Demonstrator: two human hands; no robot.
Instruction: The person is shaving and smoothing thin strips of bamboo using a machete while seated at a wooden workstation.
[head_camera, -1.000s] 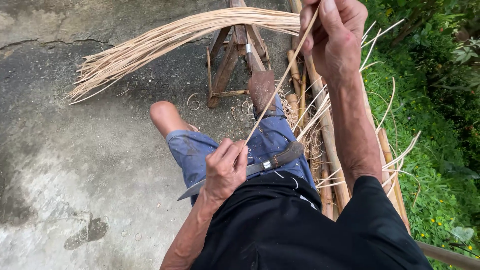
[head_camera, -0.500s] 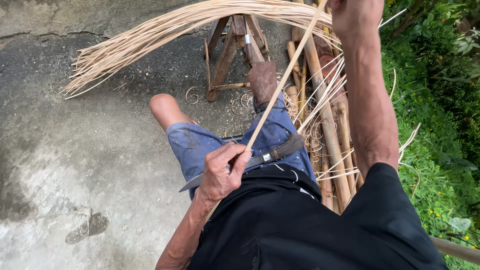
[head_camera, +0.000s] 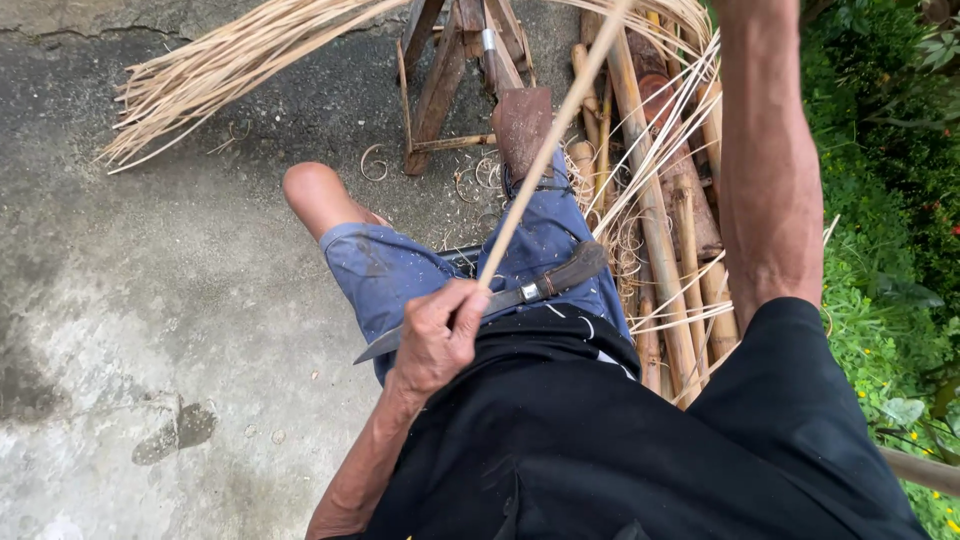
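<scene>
Bamboo in a long pale strip (head_camera: 545, 165) ran from my left hand (head_camera: 437, 335) up and away toward the top edge of the head view. That hand sat over my lap, its fingers (head_camera: 462, 318) closed around the lower end of the strip, just above a knife (head_camera: 500, 300) lying across my blue shorts (head_camera: 400, 275). The knife rested flat with its dark wooden handle (head_camera: 572, 272) pointing to my right and the grey blade angled down to my left, partly hidden under the hand; I could not tell whether the hand touched it.

My right forearm (head_camera: 770, 180) rose straight up and out of the picture, so my right hand was out of view and I could not tell what its fingers were doing.

A fan of thin pale splints (head_camera: 230, 65) spread across a wooden trestle (head_camera: 450, 70) ahead of my knee (head_camera: 310, 195). Thick brown bamboo poles (head_camera: 660, 230) and loose strips lay stacked beside my right leg, near the green plants (head_camera: 890, 200) at the edge. Curled shavings (head_camera: 375, 160) dotted the grey concrete floor (head_camera: 150, 330) around the trestle's feet.
</scene>
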